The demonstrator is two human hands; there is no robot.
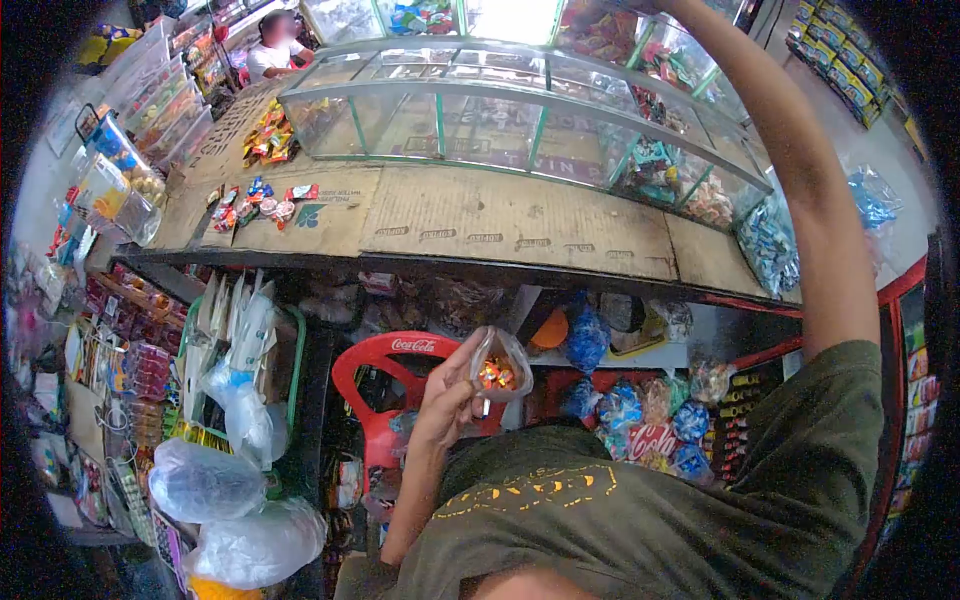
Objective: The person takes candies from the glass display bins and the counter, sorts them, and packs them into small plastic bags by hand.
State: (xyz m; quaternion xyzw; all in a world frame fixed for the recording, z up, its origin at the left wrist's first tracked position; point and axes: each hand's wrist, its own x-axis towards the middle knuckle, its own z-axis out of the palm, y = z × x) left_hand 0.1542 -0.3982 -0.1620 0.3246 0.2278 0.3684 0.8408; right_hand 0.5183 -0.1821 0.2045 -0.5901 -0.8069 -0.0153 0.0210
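My left hand (448, 400) is closed around the side of a small clear plastic bag (513, 350), its mouth open towards me. Shiny orange-gold wrapped candies (497, 375) lie inside the bag. My right arm (790, 130) stretches far up over the right end of the glass display case (480, 95). Only a sliver of my right hand (652, 5) shows at the top edge, near packets in a far compartment; its fingers are hidden. Loose wrapped candies (265, 205) lie on the cardboard-covered counter (450, 215), left of the case.
A red Coca-Cola chair (375, 350) stands below the counter. Bundles of plastic bags (210, 480) hang at lower left. Bagged blue sweets (770, 245) rest at the counter's right end. A person (275, 50) sits beyond the counter at upper left.
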